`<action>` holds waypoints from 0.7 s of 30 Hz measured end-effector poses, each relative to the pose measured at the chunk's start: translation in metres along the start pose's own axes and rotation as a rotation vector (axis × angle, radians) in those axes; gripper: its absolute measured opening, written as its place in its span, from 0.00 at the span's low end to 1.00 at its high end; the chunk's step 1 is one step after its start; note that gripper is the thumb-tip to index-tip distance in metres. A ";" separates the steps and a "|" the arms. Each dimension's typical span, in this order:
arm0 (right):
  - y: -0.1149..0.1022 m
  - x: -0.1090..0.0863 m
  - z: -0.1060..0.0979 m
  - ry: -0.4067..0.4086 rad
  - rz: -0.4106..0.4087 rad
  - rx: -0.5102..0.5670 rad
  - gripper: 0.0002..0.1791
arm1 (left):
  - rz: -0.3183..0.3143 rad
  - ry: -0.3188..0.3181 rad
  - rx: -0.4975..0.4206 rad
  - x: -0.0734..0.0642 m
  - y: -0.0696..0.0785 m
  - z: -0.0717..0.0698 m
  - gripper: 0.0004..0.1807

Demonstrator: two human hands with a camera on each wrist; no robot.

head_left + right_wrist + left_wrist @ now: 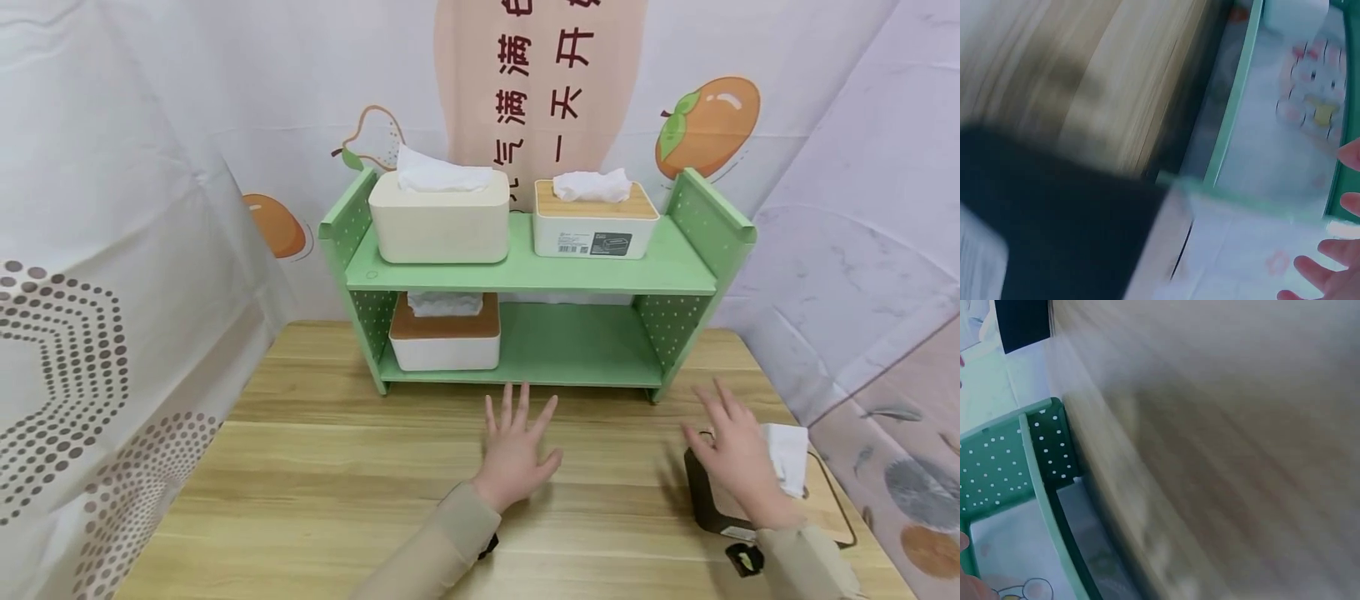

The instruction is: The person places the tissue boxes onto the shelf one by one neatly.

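With its fingers spread, my left hand (513,460) hovers over the wooden table in front of the shelf, holding nothing. At the right, my right hand (738,457) is over a black tissue box (701,492) with a wooden lid and a white tissue (789,454) sticking out. Its fingers are extended and apart, and whether they touch the box cannot be told. The right wrist view shows the box's dark side (1066,219) close by, blurred, with the right fingers (1316,275) loose at the edge. Left fingertips (974,589) just enter the left wrist view.
A green two-tier shelf (585,279) stands at the table's back. On top are a cream tissue box (441,221) and a white wood-lidded one (573,237); a brown-lidded white box (447,352) sits below left. Printed curtains (112,208) surround the wooden table (337,467).
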State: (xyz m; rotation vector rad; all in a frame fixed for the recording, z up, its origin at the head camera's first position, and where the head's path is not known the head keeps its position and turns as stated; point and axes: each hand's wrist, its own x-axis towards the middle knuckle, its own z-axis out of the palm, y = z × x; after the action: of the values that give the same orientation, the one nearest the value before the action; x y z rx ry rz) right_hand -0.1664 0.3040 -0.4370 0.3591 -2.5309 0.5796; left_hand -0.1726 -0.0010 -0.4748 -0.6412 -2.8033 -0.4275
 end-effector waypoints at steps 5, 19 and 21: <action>0.034 -0.008 -0.020 -0.030 0.116 -0.039 0.26 | 0.013 -0.016 0.005 0.007 0.008 0.000 0.39; 0.128 -0.049 -0.059 -0.423 0.379 -0.131 0.38 | 0.008 -0.035 -0.014 0.007 0.030 0.013 0.41; 0.132 -0.055 -0.059 -0.470 0.381 -0.124 0.38 | 0.010 -0.049 -0.019 0.007 0.033 0.012 0.41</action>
State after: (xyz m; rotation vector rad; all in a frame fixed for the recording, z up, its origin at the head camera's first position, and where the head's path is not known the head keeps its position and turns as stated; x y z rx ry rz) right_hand -0.1430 0.4543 -0.4645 -0.0479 -3.1034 0.5163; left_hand -0.1659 0.0341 -0.4768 -0.6776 -2.8441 -0.4425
